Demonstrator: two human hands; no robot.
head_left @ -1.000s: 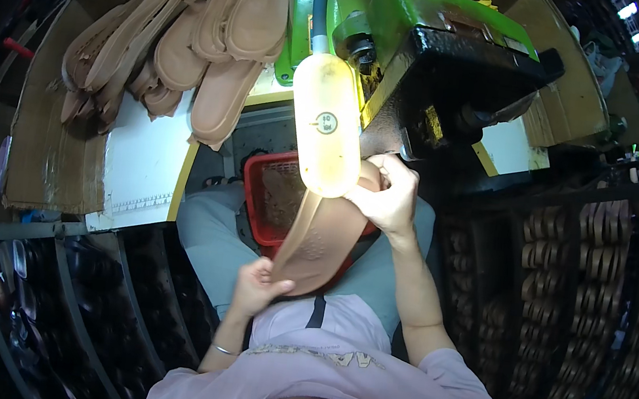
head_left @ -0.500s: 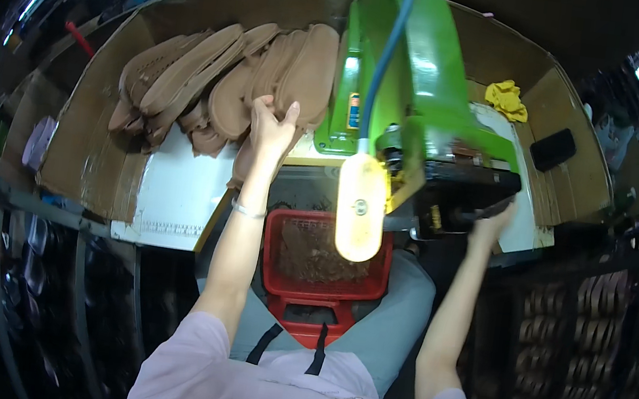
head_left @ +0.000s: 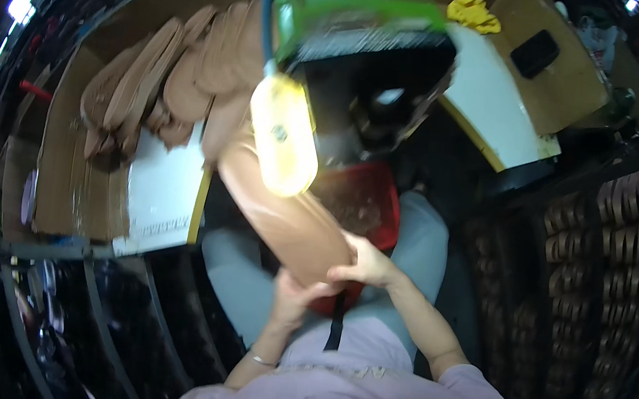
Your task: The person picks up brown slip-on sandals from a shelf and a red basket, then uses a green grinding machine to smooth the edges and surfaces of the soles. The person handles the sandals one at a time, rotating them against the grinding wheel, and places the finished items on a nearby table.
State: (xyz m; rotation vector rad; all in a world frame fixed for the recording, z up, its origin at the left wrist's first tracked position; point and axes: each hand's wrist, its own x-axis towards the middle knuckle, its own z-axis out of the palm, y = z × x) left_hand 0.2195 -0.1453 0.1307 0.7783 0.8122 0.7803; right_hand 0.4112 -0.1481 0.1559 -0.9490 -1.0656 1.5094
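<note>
A single tan sole-shaped piece (head_left: 287, 231), long and round-ended, is held up aslant, gripped at its near end. It covers the left part of the red basket (head_left: 388, 200) in this view, its far end reaching beyond the basket's left side and its near end nearer the wearer than the basket. The surface looks smooth and plain (motion blur softens it), with a paler sheen running lengthwise.

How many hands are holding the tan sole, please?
2: the left hand and the right hand, both at the near end of the tan sole. The lamp hides part of the sole but neither hand.
</note>
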